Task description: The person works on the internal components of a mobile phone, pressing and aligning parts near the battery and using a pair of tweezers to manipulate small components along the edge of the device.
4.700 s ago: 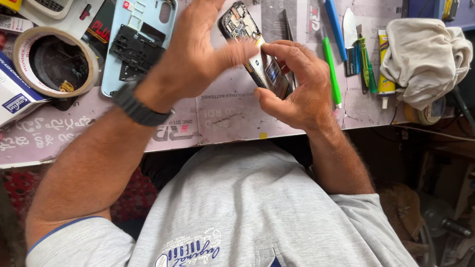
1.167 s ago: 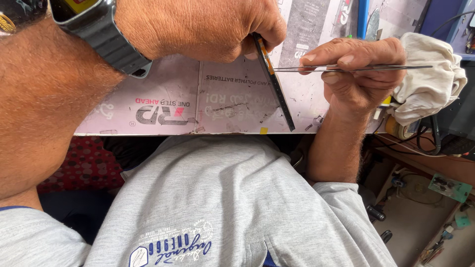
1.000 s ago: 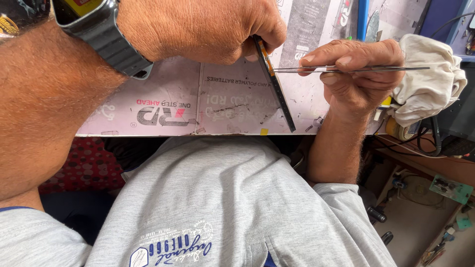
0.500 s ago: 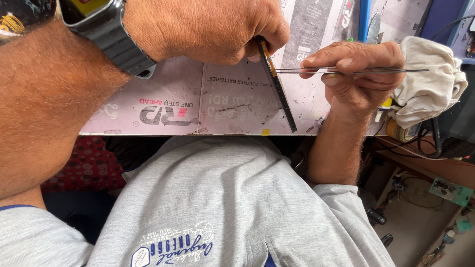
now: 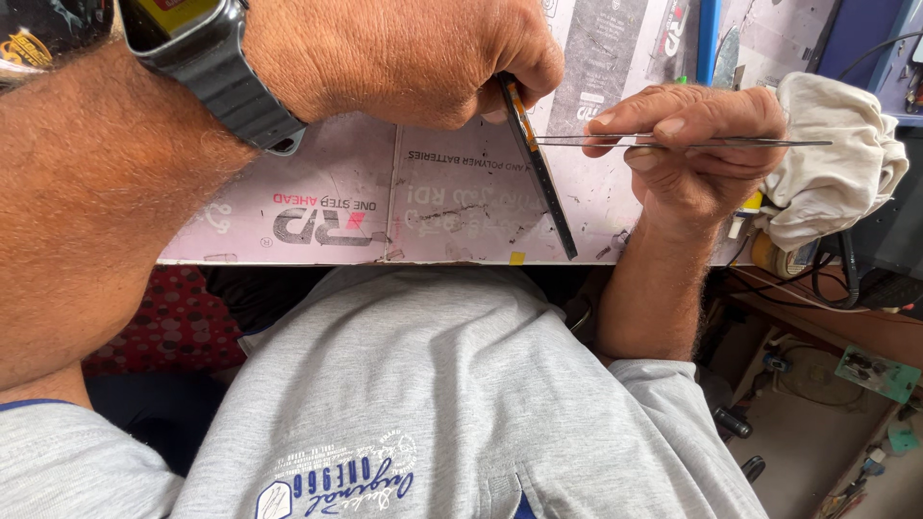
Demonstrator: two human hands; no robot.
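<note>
We see the left hand (image 5: 404, 53) gripping a thin phone part (image 5: 536, 168) edge-on above the table (image 5: 461, 207); right hand (image 5: 697, 144) pinches tweezers (image 5: 673, 142), tips at its upper edge. Prying looks underway, unfinished.

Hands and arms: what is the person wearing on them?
Both hands are bare, no gloves. The left wrist carries a dark watch with a wide black strap. Short grey sleeves end near the elbows, with a thin blue edge on the left one. The right wrist is bare.
</note>
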